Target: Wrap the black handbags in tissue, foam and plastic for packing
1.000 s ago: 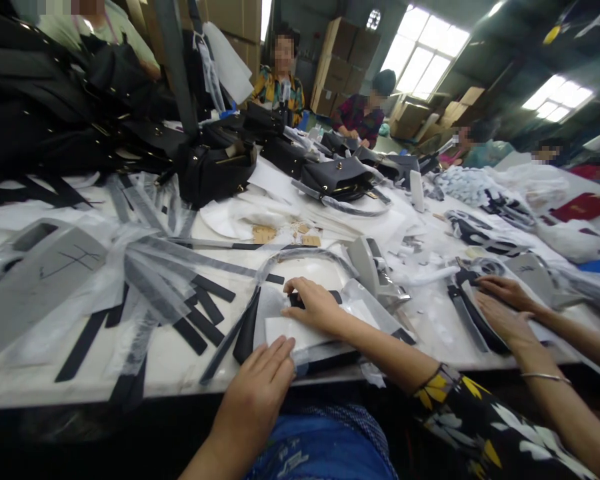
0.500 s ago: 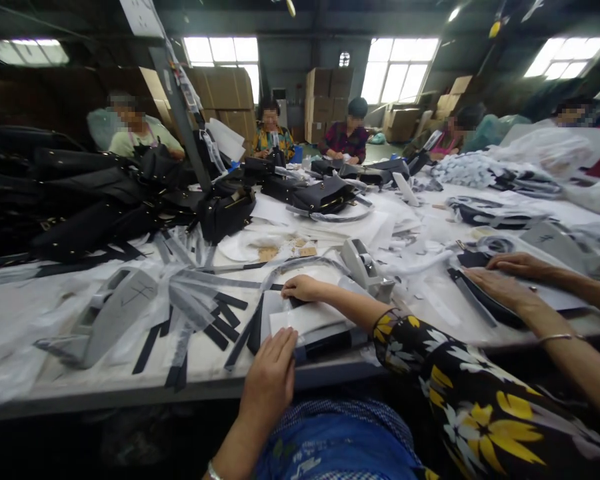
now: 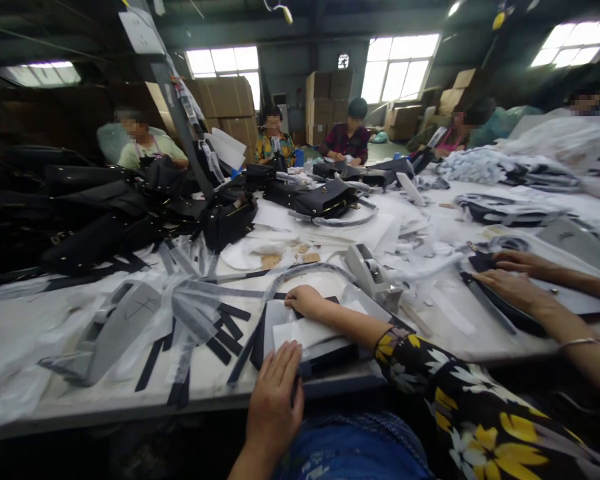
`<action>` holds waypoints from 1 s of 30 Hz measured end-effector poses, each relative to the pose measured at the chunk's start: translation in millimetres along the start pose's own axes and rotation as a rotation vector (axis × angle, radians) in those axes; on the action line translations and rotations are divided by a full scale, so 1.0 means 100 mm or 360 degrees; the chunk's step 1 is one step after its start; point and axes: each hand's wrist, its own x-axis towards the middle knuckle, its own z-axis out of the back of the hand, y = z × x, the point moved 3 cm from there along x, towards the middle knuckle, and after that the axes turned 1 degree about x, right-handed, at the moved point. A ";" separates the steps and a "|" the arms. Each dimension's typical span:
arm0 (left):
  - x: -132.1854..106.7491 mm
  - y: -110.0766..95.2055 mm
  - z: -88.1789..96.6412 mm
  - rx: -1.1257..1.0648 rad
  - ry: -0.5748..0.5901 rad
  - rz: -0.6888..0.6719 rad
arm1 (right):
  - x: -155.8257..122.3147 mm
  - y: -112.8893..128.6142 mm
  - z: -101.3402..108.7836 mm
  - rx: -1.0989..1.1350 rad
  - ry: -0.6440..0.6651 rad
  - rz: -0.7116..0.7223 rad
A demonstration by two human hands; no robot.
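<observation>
The bag lies near centre, contents hidden; the left hand rests flat-fingered, grasping nothing, at its near edge. Whether the curled right hand, farther across it, grips, I cannot tell.

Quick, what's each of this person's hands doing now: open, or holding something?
Left hand: open, fingers stretched out at the white sheet.
Right hand: fingers curled over the wrapped black bag; whether they grip anything cannot be told.
</observation>
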 end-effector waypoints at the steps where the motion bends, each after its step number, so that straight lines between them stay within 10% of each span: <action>1: 0.00 0.01 0.02 -0.0025 0.0005 -0.0021 | -0.08 0.03 0.07 -0.0002 -0.0052 0.0010; 6: 0.06 0.32 0.23 -0.0423 -0.0026 0.0145 | -1.06 -0.04 0.58 0.0012 -0.0583 0.0111; 9: 0.22 0.75 0.25 -0.0564 -0.0057 0.0741 | -1.78 -0.33 0.74 -0.0121 -0.1004 -0.0142; 12: 0.44 1.10 0.07 -0.0808 0.0168 0.1322 | -2.14 -0.66 0.65 -0.0276 -0.0993 -0.0528; 17: 0.72 1.18 -0.16 -0.1013 0.0243 0.1426 | -2.09 -0.92 0.43 -0.0091 -0.0798 -0.0840; 22: 0.71 1.07 -0.01 -0.1241 0.0147 0.1451 | -2.06 -0.84 0.43 0.0276 -0.0974 -0.0727; 30: 0.51 1.03 0.45 -0.1351 -0.0526 0.1333 | -1.79 -0.59 0.59 0.0897 -0.1259 -0.0402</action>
